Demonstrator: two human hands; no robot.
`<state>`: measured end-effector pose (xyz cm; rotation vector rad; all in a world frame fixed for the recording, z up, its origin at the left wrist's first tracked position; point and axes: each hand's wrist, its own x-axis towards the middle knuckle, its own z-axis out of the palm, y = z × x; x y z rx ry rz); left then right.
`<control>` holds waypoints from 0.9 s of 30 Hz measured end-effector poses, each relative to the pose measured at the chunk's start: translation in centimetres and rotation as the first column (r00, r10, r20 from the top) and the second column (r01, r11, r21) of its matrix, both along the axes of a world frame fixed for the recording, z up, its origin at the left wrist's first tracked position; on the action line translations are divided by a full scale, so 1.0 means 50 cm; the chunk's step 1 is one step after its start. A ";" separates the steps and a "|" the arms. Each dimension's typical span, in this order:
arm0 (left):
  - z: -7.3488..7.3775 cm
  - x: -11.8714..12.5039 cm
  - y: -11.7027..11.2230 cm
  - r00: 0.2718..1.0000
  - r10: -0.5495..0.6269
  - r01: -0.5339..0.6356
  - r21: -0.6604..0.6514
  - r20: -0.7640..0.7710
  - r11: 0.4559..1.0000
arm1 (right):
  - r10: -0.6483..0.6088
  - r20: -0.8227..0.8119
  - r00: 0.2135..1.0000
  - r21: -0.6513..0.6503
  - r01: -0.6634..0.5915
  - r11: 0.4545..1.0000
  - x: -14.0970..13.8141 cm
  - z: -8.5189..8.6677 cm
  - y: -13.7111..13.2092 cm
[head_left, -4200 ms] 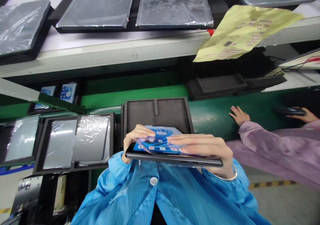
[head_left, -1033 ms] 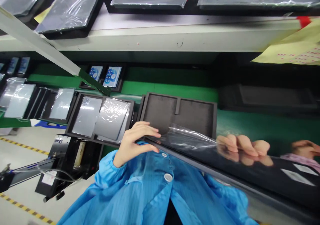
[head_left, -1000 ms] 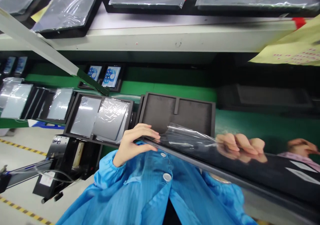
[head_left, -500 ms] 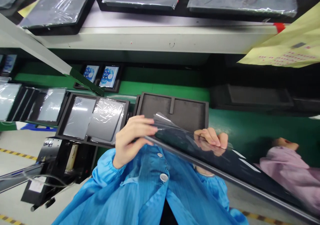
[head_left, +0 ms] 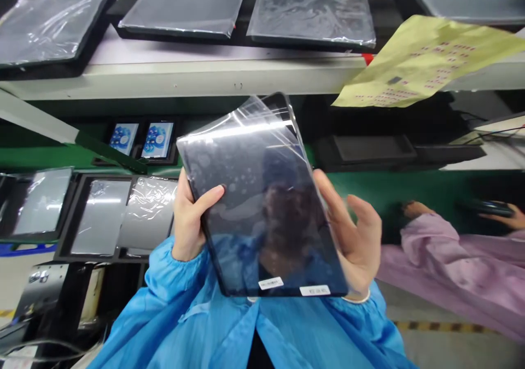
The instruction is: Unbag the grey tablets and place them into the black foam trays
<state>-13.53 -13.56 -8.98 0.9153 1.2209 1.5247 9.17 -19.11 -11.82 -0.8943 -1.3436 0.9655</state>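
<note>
Watching the head view from my station. I see the tablet [head_left: 262, 210] held up at chest height in front of the blue smock, its dark screen tilted toward the camera. Loose protective film [head_left: 246, 117] lifts off its top edge. Two white labels [head_left: 270, 283] sit near the bottom edge.

The left hand [head_left: 189, 221] is clamped on the tablet's left edge, thumb across the glass and fingers behind. The right hand [head_left: 355, 238] is loosely open, fingers spread, with the palm bracing the right edge near the lower corner.

A foam tray [head_left: 68, 249] of wrapped tablets lies to the left on the green conveyor [head_left: 369, 188]. A yellow sheet [head_left: 422, 57] hangs from the shelf [head_left: 205, 76]. A co-worker's purple sleeve [head_left: 451, 265] is at right.
</note>
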 end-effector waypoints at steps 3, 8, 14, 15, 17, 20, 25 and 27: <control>0.031 -0.002 -0.004 0.995 0.016 -0.012 0.040 -0.098 0.999 | 0.068 -0.062 0.996 -0.018 -0.069 0.997 -0.001 0.014 -0.009; 0.041 0.006 -0.007 0.994 0.016 -0.008 0.067 -0.112 0.998 | 0.070 -0.026 0.997 -0.030 -0.070 0.997 0.011 0.013 -0.018; 0.043 0.005 -0.006 0.992 0.007 0.006 0.102 -0.125 0.995 | 0.120 -0.041 0.992 -0.049 -0.122 0.991 0.020 0.011 -0.028; 0.045 0.003 -0.006 0.992 0.006 0.007 0.107 -0.122 0.994 | 0.115 -0.040 0.993 -0.070 -0.118 0.991 0.022 0.009 -0.032; 0.043 0.004 -0.006 0.990 0.008 0.008 0.116 -0.143 0.993 | 0.100 -0.060 0.993 -0.159 -0.108 0.981 0.024 0.000 -0.035; 0.015 0.014 0.007 0.960 -0.034 0.064 0.100 -0.277 0.993 | 0.045 -0.121 0.992 -0.368 -0.086 0.926 0.027 -0.033 -0.021; -0.146 0.010 0.052 0.758 -0.438 0.448 -0.102 -0.484 0.888 | -0.183 0.036 0.982 -0.565 0.171 0.807 0.071 -0.172 0.031; -0.226 -0.023 0.059 0.588 -0.418 0.335 -0.262 -0.692 0.905 | -0.242 0.113 0.964 -0.594 0.261 0.761 0.104 -0.249 0.042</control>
